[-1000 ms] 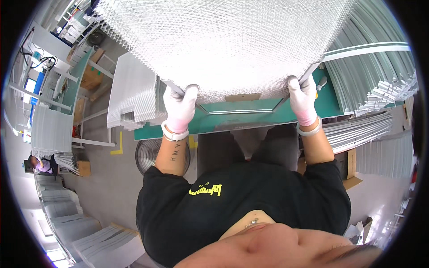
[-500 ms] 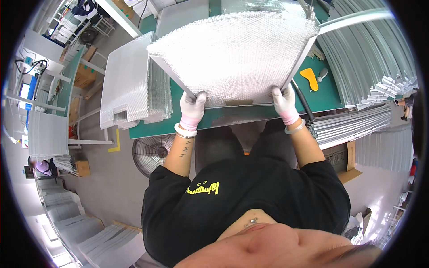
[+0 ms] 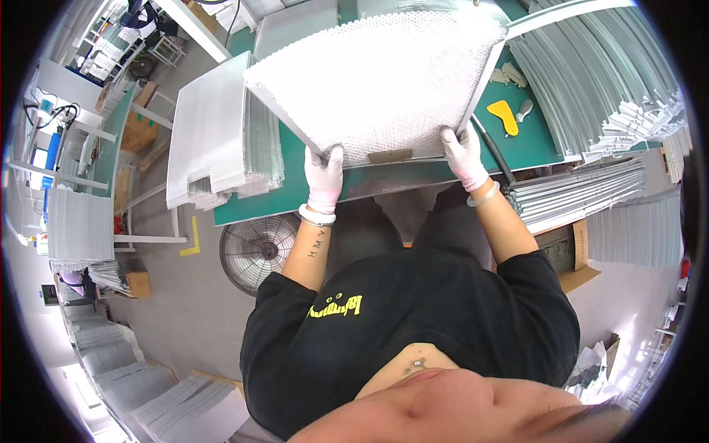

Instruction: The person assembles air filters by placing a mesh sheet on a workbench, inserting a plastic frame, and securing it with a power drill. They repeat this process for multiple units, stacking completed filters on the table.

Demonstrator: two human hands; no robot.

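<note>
Head view: white mesh panel (image 3: 384, 81) held tilted above the green surface (image 3: 532, 140), left hand (image 3: 325, 177) and right hand (image 3: 464, 153), both gloved, each grip clenched on its near edge. Panel looks light, stiff, broad and awkward; two-handed edge holds near the corners suit it.

Free room and obstacles. The large white mesh panel (image 3: 384, 81) covers most of the green table (image 3: 532, 136), closing the middle. Left: a stack of white mesh sheets (image 3: 214, 133) blocks that side. Right: a bare green strip stays passable, broken by a yellow plastic scraper (image 3: 505, 115). Beyond it, bundled grey metal strips (image 3: 583, 193) wall off the near right edge.
</note>
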